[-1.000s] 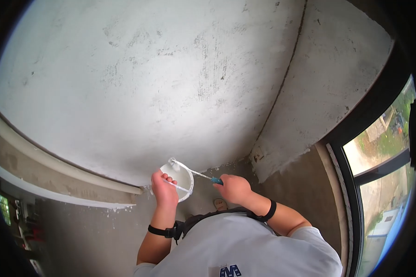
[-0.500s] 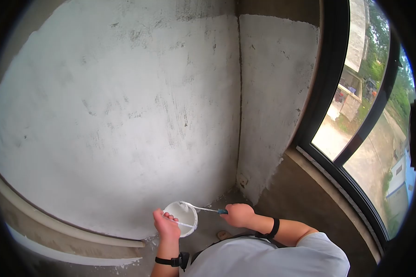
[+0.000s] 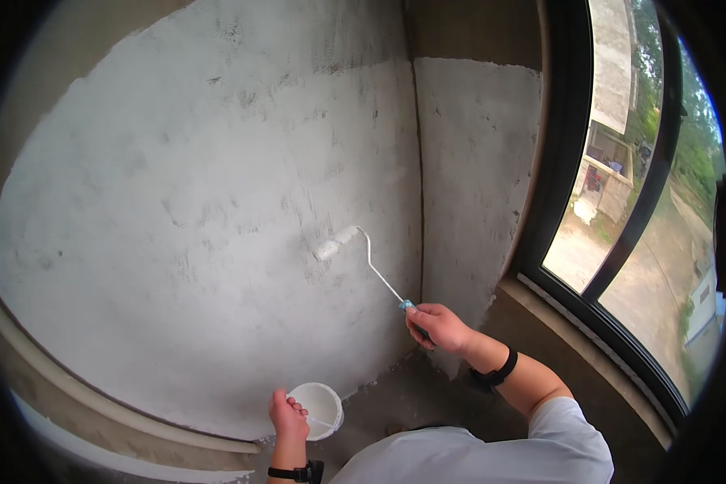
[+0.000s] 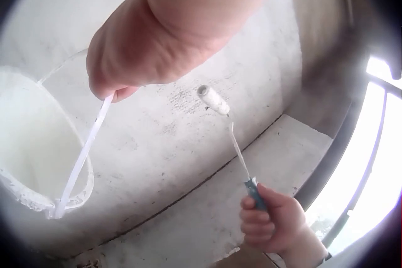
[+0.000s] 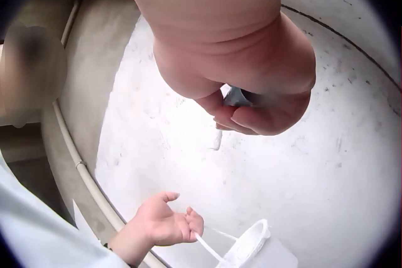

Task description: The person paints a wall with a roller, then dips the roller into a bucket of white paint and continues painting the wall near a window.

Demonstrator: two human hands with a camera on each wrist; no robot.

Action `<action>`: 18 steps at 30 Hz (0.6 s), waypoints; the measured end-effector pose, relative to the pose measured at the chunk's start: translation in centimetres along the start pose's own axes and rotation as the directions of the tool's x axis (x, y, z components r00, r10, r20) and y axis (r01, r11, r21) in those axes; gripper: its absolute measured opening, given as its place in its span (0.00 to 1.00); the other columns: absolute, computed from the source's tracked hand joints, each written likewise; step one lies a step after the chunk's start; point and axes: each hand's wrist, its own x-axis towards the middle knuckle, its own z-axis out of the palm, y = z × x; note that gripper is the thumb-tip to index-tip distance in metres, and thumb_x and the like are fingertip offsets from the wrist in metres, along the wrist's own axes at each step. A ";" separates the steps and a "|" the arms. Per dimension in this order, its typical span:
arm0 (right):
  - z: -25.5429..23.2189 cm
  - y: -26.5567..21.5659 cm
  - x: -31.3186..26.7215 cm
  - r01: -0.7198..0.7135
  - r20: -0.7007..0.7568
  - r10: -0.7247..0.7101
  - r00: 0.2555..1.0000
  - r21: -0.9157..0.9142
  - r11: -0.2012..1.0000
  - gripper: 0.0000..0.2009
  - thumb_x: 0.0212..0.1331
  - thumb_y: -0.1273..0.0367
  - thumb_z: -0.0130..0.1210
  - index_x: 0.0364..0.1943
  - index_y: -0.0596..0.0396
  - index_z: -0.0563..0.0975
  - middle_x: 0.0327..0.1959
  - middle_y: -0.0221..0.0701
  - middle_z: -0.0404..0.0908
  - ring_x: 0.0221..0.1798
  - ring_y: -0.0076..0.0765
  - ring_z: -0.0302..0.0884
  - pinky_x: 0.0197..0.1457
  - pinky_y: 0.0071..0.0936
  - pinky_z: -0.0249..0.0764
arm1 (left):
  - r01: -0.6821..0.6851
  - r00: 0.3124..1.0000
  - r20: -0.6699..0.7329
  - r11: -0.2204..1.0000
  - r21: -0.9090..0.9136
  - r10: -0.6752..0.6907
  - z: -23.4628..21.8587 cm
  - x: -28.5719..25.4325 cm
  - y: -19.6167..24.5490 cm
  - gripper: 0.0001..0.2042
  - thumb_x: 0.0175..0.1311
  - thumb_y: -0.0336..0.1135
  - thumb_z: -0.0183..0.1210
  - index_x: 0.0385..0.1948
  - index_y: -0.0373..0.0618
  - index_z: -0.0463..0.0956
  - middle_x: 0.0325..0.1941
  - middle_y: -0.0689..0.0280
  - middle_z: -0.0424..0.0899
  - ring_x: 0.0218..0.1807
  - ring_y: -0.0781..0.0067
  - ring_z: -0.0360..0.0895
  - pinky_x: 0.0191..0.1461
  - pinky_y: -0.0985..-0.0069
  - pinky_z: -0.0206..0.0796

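Note:
In the head view my right hand (image 3: 442, 327) grips the blue-green handle (image 4: 254, 194) of a paint roller. Its white, paint-covered sleeve (image 3: 339, 242) lies over the whitened wall (image 3: 177, 185), left of the corner. A bent metal rod (image 3: 385, 279) joins handle and sleeve. Lower down, my left hand (image 3: 288, 418) holds a white bucket (image 5: 279, 259) by its thin bail (image 4: 88, 145), fingers curled round it. White paint shows inside the tilted bucket in the left wrist view. In the right wrist view my hand hides most of the roller.
A dark-framed window (image 3: 532, 250) stands to the right, its sill (image 3: 589, 355) near my right arm. At lower left a pale pipe (image 3: 97, 407) runs along the wall's foot. Bare brown plaster (image 3: 476, 32) borders the white area above. Grey floor (image 3: 371, 399) lies below.
The roller has come out of the bucket and gone up to the wall as my right hand rose. My left hand still holds the bucket low. The head view has tilted up and turned right.

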 end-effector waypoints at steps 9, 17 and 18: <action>-6.7 -17.5 5.9 0.437 -0.260 -0.453 0.853 -0.120 0.892 0.17 0.71 0.54 0.51 0.37 0.54 0.72 0.20 0.25 0.68 0.15 0.21 0.60 0.19 0.22 0.59 | -0.080 0.950 -0.238 0.894 0.442 0.203 -14.1 7.6 -5.8 0.10 0.58 0.40 0.55 0.33 0.48 0.65 0.26 0.68 0.68 0.20 0.76 0.65 0.22 0.70 0.60; -6.9 -24.1 9.6 0.589 -0.264 -0.582 0.770 -0.059 0.806 0.18 0.69 0.54 0.53 0.32 0.56 0.71 0.20 0.27 0.70 0.16 0.22 0.63 0.19 0.24 0.60 | 0.011 0.769 -0.586 0.912 0.409 0.254 -26.3 8.2 -14.0 0.12 0.60 0.43 0.57 0.36 0.43 0.71 0.27 0.66 0.72 0.24 0.70 0.68 0.26 0.66 0.63; -6.8 -24.2 10.0 0.593 -0.262 -0.584 0.768 -0.055 0.804 0.18 0.69 0.54 0.53 0.32 0.56 0.71 0.20 0.27 0.70 0.16 0.22 0.63 0.19 0.24 0.60 | 0.063 0.763 -0.614 0.924 0.378 0.200 -27.8 7.1 -14.0 0.13 0.61 0.43 0.57 0.37 0.43 0.72 0.28 0.66 0.73 0.26 0.69 0.69 0.28 0.67 0.64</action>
